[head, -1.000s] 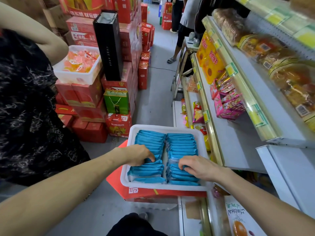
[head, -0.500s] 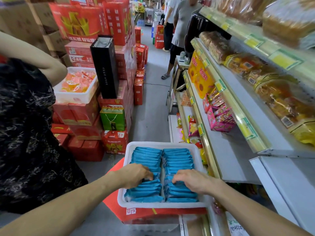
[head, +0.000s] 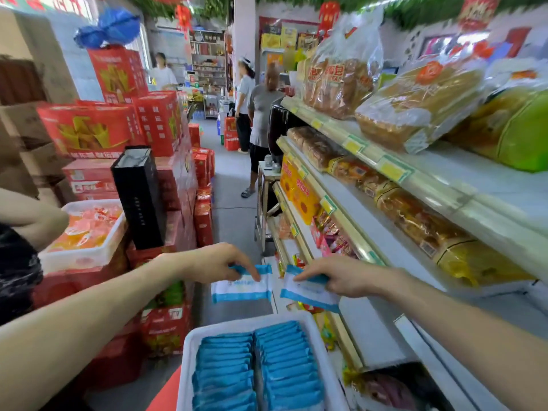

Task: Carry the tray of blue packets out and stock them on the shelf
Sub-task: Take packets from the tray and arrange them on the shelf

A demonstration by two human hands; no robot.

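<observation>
A: Nearest thing?
B: White tray [head: 189,351], bottom of view. Two rows of blue packets [head: 258,369] stand on edge in it, packed tight.

A: The hands?
B: Both above the tray's far rim. Left hand [head: 213,262]: thumb and fingertips pinch the top edge of the left packet [head: 241,287], which hangs face-on, white with blue borders. Right hand [head: 341,277]: same pinch on the right packet [head: 308,292], which is tilted. The two packets hang just beside each other, not touching, both clear of the tray.

A: Any print legible?
B: Small blue print on both white faces, too blurred to read.

A: Right of the tray?
B: Shelf [head: 364,330], with bare white board just beside the rim. Beyond are pink packets [head: 329,235] and yellow boxes [head: 299,191] with red characters, unreadable. Higher up is bagged bread [head: 338,81]; its red lettering is blurred too.

A: Left of the tray?
B: Red gift boxes [head: 89,129], stacked. Also a second tray [head: 83,258] of orange packets, with a tall black box [head: 139,197] upright just beside it.

A: Farthest?
B: People [head: 261,126] standing down the aisle, well beyond the tray.
</observation>
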